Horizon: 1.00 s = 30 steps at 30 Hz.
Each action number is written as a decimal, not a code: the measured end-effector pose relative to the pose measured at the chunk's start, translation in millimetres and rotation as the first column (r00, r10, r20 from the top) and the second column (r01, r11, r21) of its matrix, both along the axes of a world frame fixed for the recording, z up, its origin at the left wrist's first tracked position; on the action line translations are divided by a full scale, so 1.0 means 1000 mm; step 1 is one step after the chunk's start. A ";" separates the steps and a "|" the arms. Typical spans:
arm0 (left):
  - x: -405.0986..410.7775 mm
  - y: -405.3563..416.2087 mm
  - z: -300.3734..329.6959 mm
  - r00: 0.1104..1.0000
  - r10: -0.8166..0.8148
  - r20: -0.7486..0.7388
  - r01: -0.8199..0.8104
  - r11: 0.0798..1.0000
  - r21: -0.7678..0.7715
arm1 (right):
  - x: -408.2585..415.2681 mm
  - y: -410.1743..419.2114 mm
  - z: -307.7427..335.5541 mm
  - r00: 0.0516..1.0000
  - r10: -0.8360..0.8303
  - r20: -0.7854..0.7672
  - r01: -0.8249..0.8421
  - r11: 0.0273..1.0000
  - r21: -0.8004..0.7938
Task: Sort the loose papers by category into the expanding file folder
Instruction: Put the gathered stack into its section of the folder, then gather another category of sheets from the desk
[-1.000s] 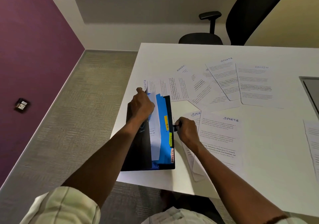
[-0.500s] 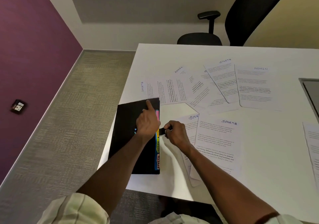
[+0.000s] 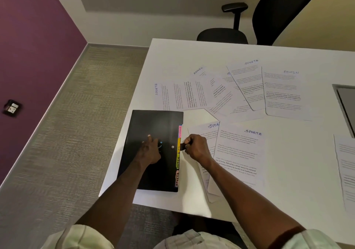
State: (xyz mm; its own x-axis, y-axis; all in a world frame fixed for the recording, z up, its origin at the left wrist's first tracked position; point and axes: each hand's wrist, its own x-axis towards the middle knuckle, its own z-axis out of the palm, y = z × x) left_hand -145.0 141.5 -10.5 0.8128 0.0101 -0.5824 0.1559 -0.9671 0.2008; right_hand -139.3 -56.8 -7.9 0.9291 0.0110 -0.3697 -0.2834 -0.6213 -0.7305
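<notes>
The expanding file folder (image 3: 153,150) lies flat and closed at the near-left corner of the white table (image 3: 192,56), black cover up. Along its right edge I read a column of coloured index tabs (image 3: 178,154): pink on top, then yellow, green "ADMIN", orange "SPORTS" nearest me.

My left hand (image 3: 151,150) rests on the cover, fingers straight and slightly spread, pressing flat; nothing is held in it. My right hand (image 3: 197,149) sits just beside the tab edge, fingers curled, thumb and forefinger pinching a small dark closure strap (image 3: 183,146) that sticks out from the folder's edge.

Loose papers (image 3: 238,149) lie on the table right of the folder: two overlapping sheets headed "SPORTS" partly under my right wrist. Farther back is a fan of overlapping sheets (image 3: 230,89), headings "SPORTS" and "ADMIN" legible. One more sheet (image 3: 345,172) runs off the right border; heading not readable.

A black office chair (image 3: 269,18) stands at the far side of the table. Purple wall (image 3: 28,56) at left carries a socket plate (image 3: 12,108).
</notes>
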 end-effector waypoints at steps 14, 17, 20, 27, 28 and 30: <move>0.008 -0.003 0.007 0.978 0.153 0.142 -0.128 0.977 -0.173 | -0.011 0.004 0.016 0.976 0.198 -0.092 -0.207 0.972 -0.109; 0.015 -0.024 0.019 0.958 0.232 0.171 -0.179 0.944 -0.277 | -0.008 -0.018 0.026 0.982 0.163 -0.091 -0.176 0.971 -0.159; 0.022 -0.048 0.025 0.945 0.249 0.213 -0.168 0.926 -0.337 | -0.009 -0.047 0.032 0.990 0.126 -0.068 -0.138 0.967 -0.216; 0.009 -0.114 0.027 0.969 0.179 0.169 -0.098 0.912 -0.399 | -0.033 -0.126 0.031 0.997 -0.070 -0.043 0.054 0.954 -0.296; 0.006 -0.122 0.022 0.973 0.166 0.162 -0.088 0.910 -0.404 | -0.038 -0.139 0.028 0.995 -0.096 -0.039 0.078 0.943 -0.322; -0.001 -0.138 0.011 0.979 0.167 0.117 -0.105 0.906 -0.409 | -0.048 -0.164 0.018 0.988 -0.146 -0.058 0.113 0.918 -0.380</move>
State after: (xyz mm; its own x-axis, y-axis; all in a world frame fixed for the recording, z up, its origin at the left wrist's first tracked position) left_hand -146.5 3.5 0.2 0.8963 -0.0816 -0.4360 0.2196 -0.7724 0.5959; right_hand -186.8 -221.2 9.9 0.8784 -0.2620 -0.3997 -0.4299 -0.7985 -0.4214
